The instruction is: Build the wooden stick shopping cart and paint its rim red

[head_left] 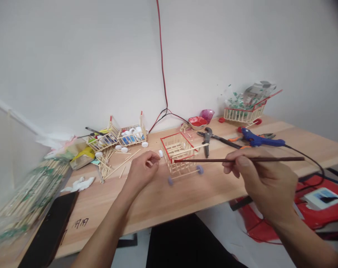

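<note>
Curling the left hand (143,169) loosely on the wood, fingers bent in, hold impossible to tell. Having the stick cart (180,156) standing mid-table just right of it. Touching its red rim with a thin dark stick (213,160), pinching that in the right hand (258,178); probably best steadying the tip and pressing lightly. Working over a cluttered wooden table (185,193) against a plain white wall (74,56).

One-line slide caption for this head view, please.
Right hand holds a thin dark stick, tip at the red-rimmed wooden-stick cart with blue wheels; left hand rests beside it on the wooden table.
</note>
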Available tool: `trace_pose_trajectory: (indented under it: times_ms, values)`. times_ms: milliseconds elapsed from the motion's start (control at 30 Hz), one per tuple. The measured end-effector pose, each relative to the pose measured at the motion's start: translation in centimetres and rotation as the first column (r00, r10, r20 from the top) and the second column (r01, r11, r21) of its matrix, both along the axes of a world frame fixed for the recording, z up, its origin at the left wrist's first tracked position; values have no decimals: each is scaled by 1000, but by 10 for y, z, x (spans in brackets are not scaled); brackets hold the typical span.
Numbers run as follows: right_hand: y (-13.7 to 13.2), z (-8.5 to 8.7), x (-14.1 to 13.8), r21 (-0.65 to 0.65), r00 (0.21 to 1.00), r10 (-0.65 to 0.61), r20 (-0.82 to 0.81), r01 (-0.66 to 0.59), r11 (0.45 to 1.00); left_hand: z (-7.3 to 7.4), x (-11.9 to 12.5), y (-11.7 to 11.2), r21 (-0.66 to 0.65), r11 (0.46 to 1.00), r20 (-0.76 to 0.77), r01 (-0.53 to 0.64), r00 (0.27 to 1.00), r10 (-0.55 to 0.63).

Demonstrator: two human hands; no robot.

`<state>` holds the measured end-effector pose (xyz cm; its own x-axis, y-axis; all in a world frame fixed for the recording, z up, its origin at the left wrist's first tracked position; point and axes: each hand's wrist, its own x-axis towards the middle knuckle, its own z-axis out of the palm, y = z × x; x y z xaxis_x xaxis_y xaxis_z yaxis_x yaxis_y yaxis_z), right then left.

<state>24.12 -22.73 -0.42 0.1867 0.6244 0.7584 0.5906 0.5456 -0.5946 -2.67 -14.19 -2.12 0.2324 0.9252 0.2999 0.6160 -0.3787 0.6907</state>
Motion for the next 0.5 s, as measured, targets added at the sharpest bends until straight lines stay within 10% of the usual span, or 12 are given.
trace_pose_trajectory:
  times_ms: [500]
  values:
    - [0, 4, 17, -30, 990, -121, 73, 123, 992, -31, 46, -43, 4, 964, 223, -266, 940, 258]
